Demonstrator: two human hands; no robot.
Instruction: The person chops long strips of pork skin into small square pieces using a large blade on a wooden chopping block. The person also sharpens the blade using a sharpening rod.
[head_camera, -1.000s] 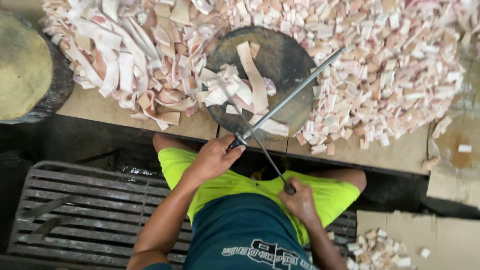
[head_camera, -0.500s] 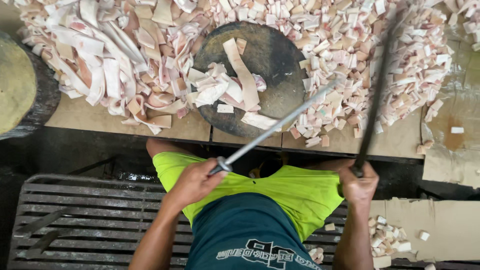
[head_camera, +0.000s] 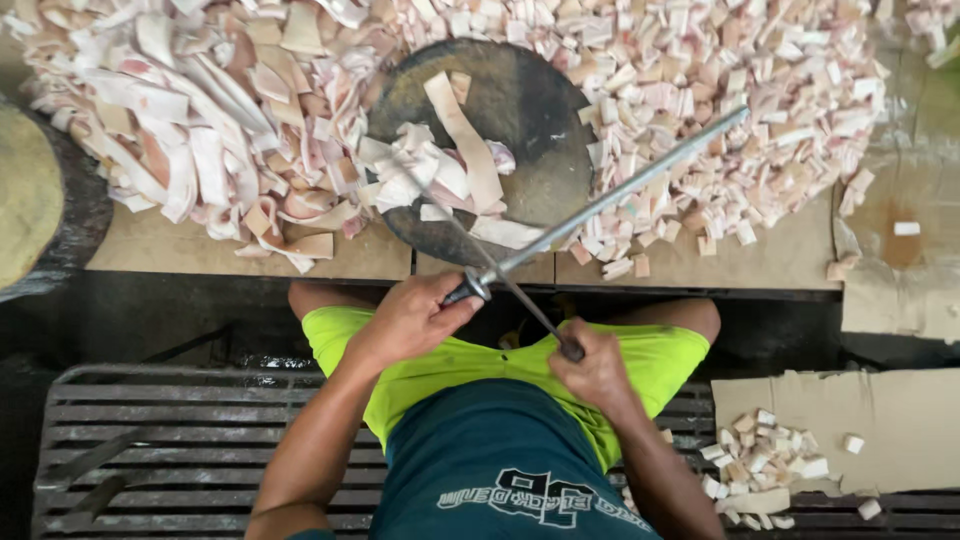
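Observation:
My left hand (head_camera: 412, 320) grips the handle of a long sharpening steel (head_camera: 620, 192), whose rod points up and to the right over the table. My right hand (head_camera: 596, 370) holds a knife (head_camera: 528, 308) by its handle. The thin blade runs up and left and crosses the steel close to my left hand. Both hands sit above my lap, just in front of a round dark chopping block (head_camera: 535, 120) with several pale strips (head_camera: 462, 140) lying on it.
Long pale strips (head_camera: 190, 140) are heaped left of the block and small cut pieces (head_camera: 720, 90) right of it, on cardboard (head_camera: 780, 260). A second round block (head_camera: 40, 200) stands at far left. I sit on a slatted metal bench (head_camera: 150, 440). More pieces (head_camera: 765, 470) lie at lower right.
My right hand swung the knife out and up to the right, then brought it back down across the steel near my left hand. The steel tilted slightly.

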